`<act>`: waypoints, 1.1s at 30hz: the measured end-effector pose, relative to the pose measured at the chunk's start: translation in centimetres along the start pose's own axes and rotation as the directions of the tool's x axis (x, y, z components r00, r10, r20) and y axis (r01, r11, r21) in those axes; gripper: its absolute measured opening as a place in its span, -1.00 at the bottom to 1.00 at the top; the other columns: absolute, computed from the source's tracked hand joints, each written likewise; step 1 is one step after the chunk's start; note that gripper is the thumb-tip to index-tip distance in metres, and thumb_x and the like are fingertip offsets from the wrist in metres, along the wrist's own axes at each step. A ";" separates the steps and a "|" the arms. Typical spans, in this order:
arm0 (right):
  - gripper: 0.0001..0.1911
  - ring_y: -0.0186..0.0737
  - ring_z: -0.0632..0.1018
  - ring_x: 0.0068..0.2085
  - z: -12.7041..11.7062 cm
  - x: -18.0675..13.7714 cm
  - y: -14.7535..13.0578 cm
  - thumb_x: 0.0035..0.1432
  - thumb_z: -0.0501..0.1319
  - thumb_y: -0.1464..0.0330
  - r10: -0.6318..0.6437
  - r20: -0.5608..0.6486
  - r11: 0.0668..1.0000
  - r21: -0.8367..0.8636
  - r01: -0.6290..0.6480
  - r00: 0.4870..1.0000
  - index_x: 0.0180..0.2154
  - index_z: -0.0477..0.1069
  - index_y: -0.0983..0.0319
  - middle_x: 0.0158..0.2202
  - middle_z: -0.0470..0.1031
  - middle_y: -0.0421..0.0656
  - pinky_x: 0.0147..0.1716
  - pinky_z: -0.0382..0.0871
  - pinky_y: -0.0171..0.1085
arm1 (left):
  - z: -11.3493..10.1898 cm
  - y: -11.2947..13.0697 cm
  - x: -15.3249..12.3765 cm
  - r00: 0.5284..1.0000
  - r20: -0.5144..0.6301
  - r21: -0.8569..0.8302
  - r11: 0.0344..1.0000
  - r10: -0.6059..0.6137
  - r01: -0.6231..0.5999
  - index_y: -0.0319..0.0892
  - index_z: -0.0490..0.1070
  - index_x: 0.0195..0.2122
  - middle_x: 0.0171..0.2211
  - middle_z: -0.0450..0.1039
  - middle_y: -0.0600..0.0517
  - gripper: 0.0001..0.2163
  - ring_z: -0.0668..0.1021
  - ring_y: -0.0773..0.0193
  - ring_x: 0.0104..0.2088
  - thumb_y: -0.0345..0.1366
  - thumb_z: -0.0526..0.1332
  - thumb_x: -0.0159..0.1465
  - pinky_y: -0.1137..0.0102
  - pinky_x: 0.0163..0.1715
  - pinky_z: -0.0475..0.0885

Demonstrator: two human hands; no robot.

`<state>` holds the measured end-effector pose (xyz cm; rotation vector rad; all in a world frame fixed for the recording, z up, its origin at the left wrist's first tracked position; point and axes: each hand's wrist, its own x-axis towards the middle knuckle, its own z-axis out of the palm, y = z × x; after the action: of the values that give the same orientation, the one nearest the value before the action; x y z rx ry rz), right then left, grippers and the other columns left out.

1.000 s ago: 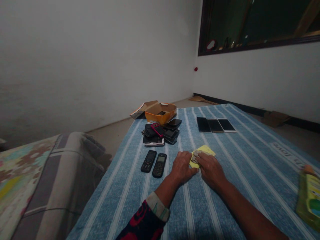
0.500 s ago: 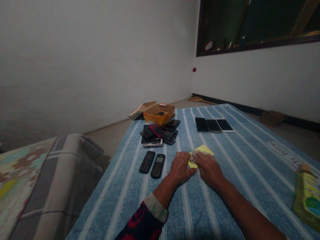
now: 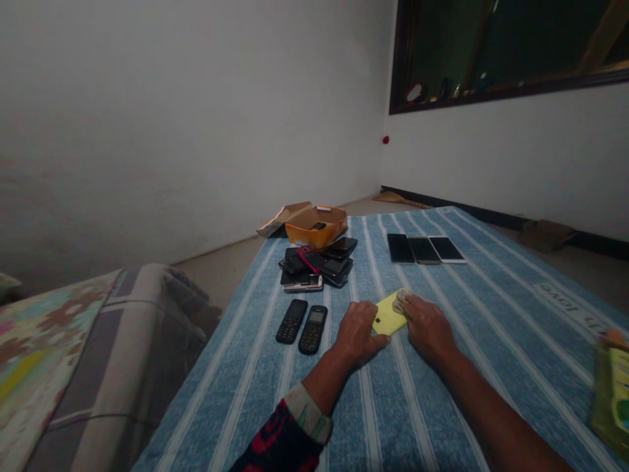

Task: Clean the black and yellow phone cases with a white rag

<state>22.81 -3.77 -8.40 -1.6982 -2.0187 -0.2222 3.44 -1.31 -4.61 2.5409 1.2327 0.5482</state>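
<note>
A yellow phone [image 3: 388, 316] lies back side up on the striped cloth, its small dark camera spot showing. My left hand [image 3: 358, 330] grips the phone's left end between thumb and fingers. Bunched under the fingers of my right hand [image 3: 428, 328] is a pale wiping cloth [image 3: 400, 301], pressed on the phone's far right end. To the left of my hands lie two black keypad phones, one [image 3: 291, 321] beside the other [image 3: 313, 330]. Beyond them is a pile of phones [image 3: 317, 265], one with a pink edge.
An open orange box [image 3: 314, 235] stands behind the pile. Three phones [image 3: 425, 250] lie side by side at the far right. A bottle of yellow-green liquid [image 3: 607, 393] is at the right edge. Blue striped fabric [image 3: 255, 406] covers the table; a draped couch-like shape [image 3: 142, 328] is left.
My right hand has slid the wiping cloth rightward along the phone, uncovering more of its yellow back and the camera spot. My left hand keeps its hold. The view has shifted slightly.
</note>
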 end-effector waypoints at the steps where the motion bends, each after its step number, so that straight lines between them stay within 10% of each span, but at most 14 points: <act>1: -0.60 0.01 0.41 0.16 0.0 -0.1 -0.1 0.19 0.03 0.58 0.005 0.001 1.000 -0.004 -0.005 1.000 -0.02 0.48 0.26 0.13 0.43 0.04 0.06 0.25 -0.04 | 0.0 0.0 0.0 1.000 -0.003 0.000 1.000 -0.002 0.002 -0.16 0.36 -0.18 -0.17 0.43 -0.04 -0.66 0.42 0.05 -0.13 -0.18 0.37 0.06 0.21 -0.09 0.32; 11: -0.57 -0.04 0.36 0.18 0.3 -1.0 -4.7 0.18 0.04 0.58 -0.148 0.051 0.977 0.164 0.138 0.988 0.04 0.43 0.25 0.13 0.42 0.01 0.15 0.16 -0.04 | 0.4 -0.3 0.1 0.999 -0.038 -0.032 0.999 0.018 -0.019 -0.15 0.36 -0.16 -0.17 0.43 -0.02 -0.75 0.44 0.09 -0.12 -0.27 0.26 0.13 0.22 -0.04 0.30; 22: -0.49 -0.01 0.33 0.21 -0.5 -0.1 -2.4 0.09 0.01 0.65 0.089 0.081 0.993 0.070 -0.095 0.993 0.03 0.46 0.29 0.15 0.40 0.04 0.14 0.17 -0.06 | -0.4 -0.1 0.3 1.000 -0.029 -0.025 1.000 -0.004 0.003 -0.17 0.39 -0.22 -0.20 0.44 -0.03 -0.73 0.42 0.06 -0.17 -0.24 0.31 0.06 0.23 -0.13 0.34; 33: -0.62 -0.04 0.36 0.16 -0.8 1.8 -4.6 0.25 0.08 0.49 -0.037 0.160 0.988 0.154 0.012 0.986 0.07 0.42 0.25 0.14 0.40 0.01 0.16 0.12 -0.07 | 0.0 -0.7 0.3 0.997 -0.072 -0.080 0.997 0.016 -0.021 -0.17 0.36 -0.10 -0.14 0.44 -0.05 -0.67 0.43 0.05 -0.11 -0.30 0.25 0.08 0.18 -0.07 0.36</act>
<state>18.45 -3.54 -6.03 -1.6428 -2.1149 0.0643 3.10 -0.65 -4.82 2.4879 1.1863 0.6838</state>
